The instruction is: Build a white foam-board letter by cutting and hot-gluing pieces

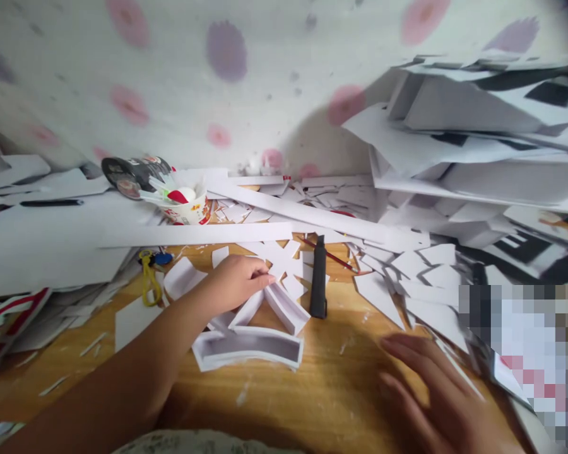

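The left hand (235, 282) pinches the white triangular frame (284, 308), which overpressing could buckle, while the right hand (447, 392) spreads empty.

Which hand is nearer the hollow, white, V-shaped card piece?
Left. The left hand is at the far tip of the V-shaped piece, pinching it. The right hand is apart from it, off to the right over the brown wooden tabletop.

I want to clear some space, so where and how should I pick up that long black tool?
Pinch the black tool across its narrow near half, probably from the right: bare tabletop lies there; white pieces crowd its left, a pencil its far half.
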Motion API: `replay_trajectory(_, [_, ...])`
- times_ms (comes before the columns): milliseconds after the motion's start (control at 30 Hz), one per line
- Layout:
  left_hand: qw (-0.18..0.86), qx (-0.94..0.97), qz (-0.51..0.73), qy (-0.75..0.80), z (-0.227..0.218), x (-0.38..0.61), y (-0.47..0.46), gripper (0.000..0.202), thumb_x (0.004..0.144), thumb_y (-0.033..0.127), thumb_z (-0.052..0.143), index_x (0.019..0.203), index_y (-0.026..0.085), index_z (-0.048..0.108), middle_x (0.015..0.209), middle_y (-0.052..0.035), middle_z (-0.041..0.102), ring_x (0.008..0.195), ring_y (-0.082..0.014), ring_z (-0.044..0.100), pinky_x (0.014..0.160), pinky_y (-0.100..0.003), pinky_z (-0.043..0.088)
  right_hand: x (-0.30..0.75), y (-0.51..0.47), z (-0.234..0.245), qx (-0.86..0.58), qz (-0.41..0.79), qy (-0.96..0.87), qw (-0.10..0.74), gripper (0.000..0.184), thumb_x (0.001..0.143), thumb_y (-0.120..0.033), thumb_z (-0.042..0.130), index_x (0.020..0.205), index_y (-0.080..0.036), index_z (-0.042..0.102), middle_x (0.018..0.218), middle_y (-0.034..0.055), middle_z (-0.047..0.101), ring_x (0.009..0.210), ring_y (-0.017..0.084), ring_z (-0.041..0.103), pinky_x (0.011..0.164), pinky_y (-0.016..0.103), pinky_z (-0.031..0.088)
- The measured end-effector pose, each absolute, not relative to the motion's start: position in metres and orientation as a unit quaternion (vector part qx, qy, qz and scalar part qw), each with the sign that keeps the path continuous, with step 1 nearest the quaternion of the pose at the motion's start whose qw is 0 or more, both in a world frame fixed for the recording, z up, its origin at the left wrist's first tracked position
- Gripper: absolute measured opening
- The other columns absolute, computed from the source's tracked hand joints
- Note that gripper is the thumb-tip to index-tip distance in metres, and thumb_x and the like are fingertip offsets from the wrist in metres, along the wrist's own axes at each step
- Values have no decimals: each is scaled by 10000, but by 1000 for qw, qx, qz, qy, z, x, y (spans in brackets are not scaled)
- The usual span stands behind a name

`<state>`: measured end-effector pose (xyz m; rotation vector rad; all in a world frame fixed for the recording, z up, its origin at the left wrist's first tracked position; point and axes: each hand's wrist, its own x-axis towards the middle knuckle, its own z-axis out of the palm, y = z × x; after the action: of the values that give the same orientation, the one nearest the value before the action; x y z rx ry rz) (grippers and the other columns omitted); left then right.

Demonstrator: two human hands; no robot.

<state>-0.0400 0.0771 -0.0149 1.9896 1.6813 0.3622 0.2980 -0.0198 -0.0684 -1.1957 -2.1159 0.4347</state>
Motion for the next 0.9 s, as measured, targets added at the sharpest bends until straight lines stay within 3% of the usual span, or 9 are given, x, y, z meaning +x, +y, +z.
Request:
replay_trajectory(100, [251,729,140,621,-16,-40,78,327,852,454,520,686,194,627,690,-12,672,684,-183,601,620,-276,362,245,20,-52,-413,226,-830,299,345,888,-195,591,1230,-241,602,1186,117,650,1059,241,656,897,387,570])
replay_trajectory(167, [253,728,147,619,-18,-40,78,304,849,451,535,721,200,649,734,-12,699,714,-185,619,638,-276,377,219,45,-41,-387,277,-839,264,317,837,-151,618,1147,-212,650,1140,111,676,1036,232,660,903,380,562])
replay_trajectory(300, [256,728,141,620,-21,-42,78,307,852,460,541,727,206,659,664,13,667,650,-164,592,609,-270,371,199,69,-35,-336,336,-851,223,304,777,-76,628,1046,-200,698,1035,88,698,955,209,654,850,351,561])
replay_trajectory(633, [272,708,58,649,-17,-43,80,417,832,596,468,710,256,676,641,11,682,574,-181,581,534,-297,352,198,70,-55,-279,377,-843,265,339,853,-100,601,1185,-151,652,1124,84,719,1000,197,638,907,320,531])
replay_trajectory(900, [234,697,5,678,-12,-43,86,441,748,659,462,714,300,716,659,0,712,566,-208,607,515,-301,350,200,78,-49,-254,359,-864,246,273,906,-95,501,1120,-98,669,1116,121,723,962,210,636,932,321,522])
